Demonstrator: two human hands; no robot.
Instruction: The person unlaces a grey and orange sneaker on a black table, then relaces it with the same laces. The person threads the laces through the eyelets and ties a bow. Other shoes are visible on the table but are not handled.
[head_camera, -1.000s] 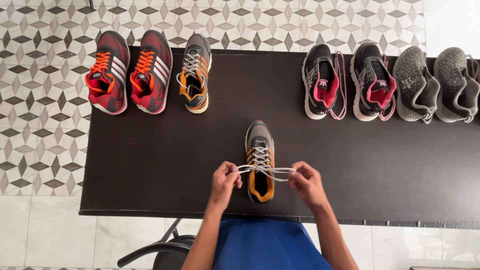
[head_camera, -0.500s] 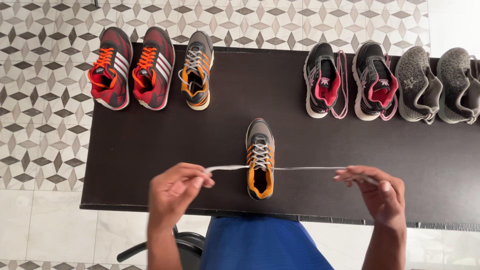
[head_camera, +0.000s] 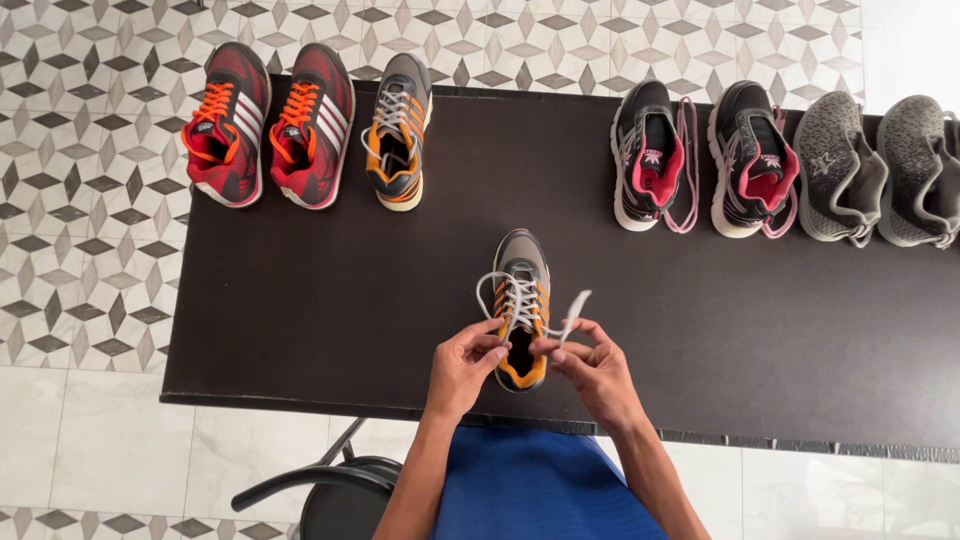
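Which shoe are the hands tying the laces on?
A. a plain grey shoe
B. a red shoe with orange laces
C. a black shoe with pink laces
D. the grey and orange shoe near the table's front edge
D: the left hand and right hand pinch the white laces over the grey and orange shoe, which sits alone near the front of the dark table.

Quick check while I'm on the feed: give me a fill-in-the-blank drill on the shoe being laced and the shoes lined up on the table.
1. Both hands, left hand and right hand, pinch the grey laces of the grey-and-____ shoe.
2. The two red shoes have ____ laces.
3. The black shoes have ____ linings.
4. The shoes stand on a ____ table.

Missing words: orange; orange; pink; black
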